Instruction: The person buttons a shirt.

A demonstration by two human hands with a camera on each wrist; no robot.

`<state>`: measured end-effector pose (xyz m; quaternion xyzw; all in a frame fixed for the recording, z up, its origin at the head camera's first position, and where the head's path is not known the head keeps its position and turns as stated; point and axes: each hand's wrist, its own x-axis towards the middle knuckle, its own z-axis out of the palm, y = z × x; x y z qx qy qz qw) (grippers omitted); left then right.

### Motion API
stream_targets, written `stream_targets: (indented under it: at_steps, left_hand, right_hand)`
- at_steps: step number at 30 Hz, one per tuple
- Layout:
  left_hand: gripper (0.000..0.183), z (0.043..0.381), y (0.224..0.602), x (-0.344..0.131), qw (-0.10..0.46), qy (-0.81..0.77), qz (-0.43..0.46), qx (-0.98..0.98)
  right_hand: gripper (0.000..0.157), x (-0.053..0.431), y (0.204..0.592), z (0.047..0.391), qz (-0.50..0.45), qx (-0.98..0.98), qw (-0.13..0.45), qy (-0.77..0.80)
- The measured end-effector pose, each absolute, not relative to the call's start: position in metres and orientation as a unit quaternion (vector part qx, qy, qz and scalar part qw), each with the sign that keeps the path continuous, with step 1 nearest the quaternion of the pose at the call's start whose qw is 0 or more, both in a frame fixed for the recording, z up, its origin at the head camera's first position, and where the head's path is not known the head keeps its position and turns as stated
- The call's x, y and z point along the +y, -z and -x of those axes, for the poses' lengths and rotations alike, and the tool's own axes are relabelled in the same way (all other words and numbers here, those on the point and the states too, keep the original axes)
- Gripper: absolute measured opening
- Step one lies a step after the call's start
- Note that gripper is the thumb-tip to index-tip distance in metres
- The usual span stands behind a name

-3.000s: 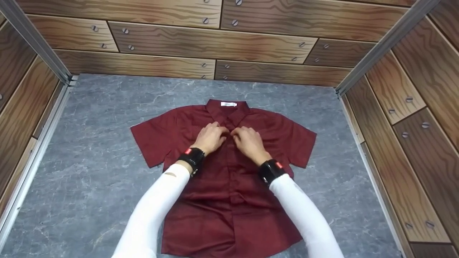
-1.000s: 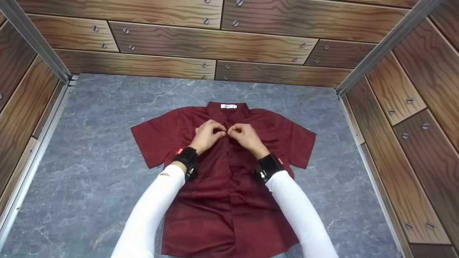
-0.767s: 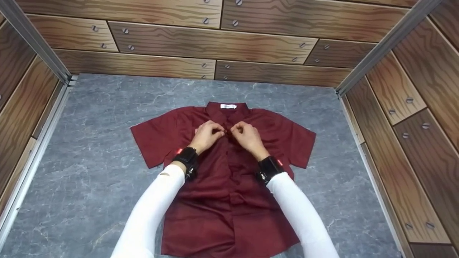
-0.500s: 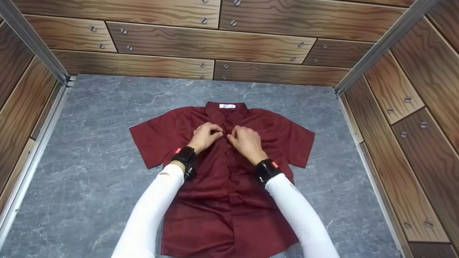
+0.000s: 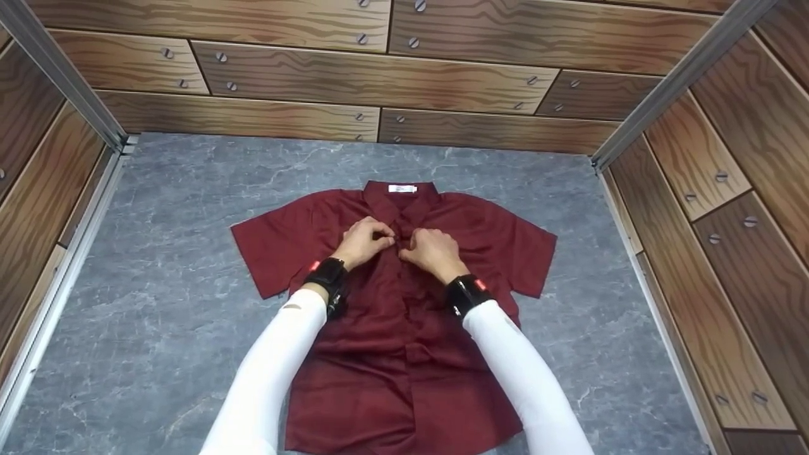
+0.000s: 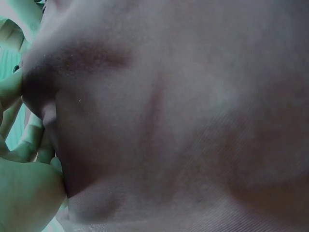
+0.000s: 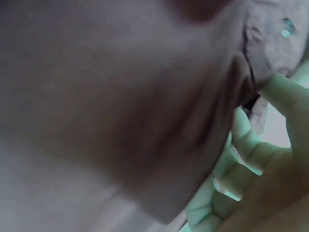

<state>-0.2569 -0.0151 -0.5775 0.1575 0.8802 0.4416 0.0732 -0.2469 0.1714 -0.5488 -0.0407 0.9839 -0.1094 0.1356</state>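
A dark red short-sleeved shirt (image 5: 354, 398) lies spread face up, its collar (image 5: 381, 201) away from me. At its front, just below the collar, my left hand (image 5: 364, 241) pinches the cloth of the placket between thumb and forefinger. My right hand (image 5: 435, 251) is close beside it, slightly lower, with thumb and curled fingers on the placket edge. In the right wrist view, the thumb and fingers (image 7: 244, 137) grip that edge, and a shiny button (image 7: 287, 28) shows on the cloth above. The fingertips are partly hidden by fabric.
The shirt rests on a grey marble-patterned surface (image 5: 158, 253). Wood-patterned panels (image 5: 284, 69) stand at the back and both sides, with metal rails (image 5: 679, 82) in the corners. A white label (image 5: 402, 188) is inside the collar.
My right hand has shifted a little down the placket and turned so its back faces up. The left hand has stayed nearly in place, pinching the cloth. The shirt body has barely moved.
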Motion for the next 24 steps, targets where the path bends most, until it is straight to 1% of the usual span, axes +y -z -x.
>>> stream_targets:
  at_steps: [4, 8, 11, 14, 17, 24]
  left_hand:
    - [0.015, 0.257, 0.577, -0.014, 0.076, -0.435, -0.159, 0.883]
    - [0.015, 0.258, 0.577, -0.014, 0.078, -0.429, -0.161, 0.886]
    - [0.015, 0.258, 0.577, -0.014, 0.081, -0.428, -0.162, 0.886]
    - [0.015, 0.258, 0.576, -0.014, 0.081, -0.428, -0.162, 0.885]
    - [0.016, 0.258, 0.576, -0.012, 0.082, -0.427, -0.16, 0.886]
    - [0.016, 0.258, 0.573, -0.005, 0.093, -0.412, -0.137, 0.896]
  right_hand:
    - [0.022, 0.171, 0.542, 0.246, 0.041, 0.982, 0.151, 0.102]
    - [0.024, 0.168, 0.539, 0.245, 0.056, 0.984, 0.15, 0.084]
    - [0.024, 0.171, 0.54, 0.245, 0.047, 0.983, 0.145, 0.098]
    - [0.019, 0.177, 0.543, 0.246, 0.025, 0.982, 0.129, 0.139]
    - [0.016, 0.186, 0.546, 0.245, 0.011, 0.978, 0.101, 0.183]
    - [0.016, 0.196, 0.55, 0.242, 0.03, 0.978, 0.065, 0.197]
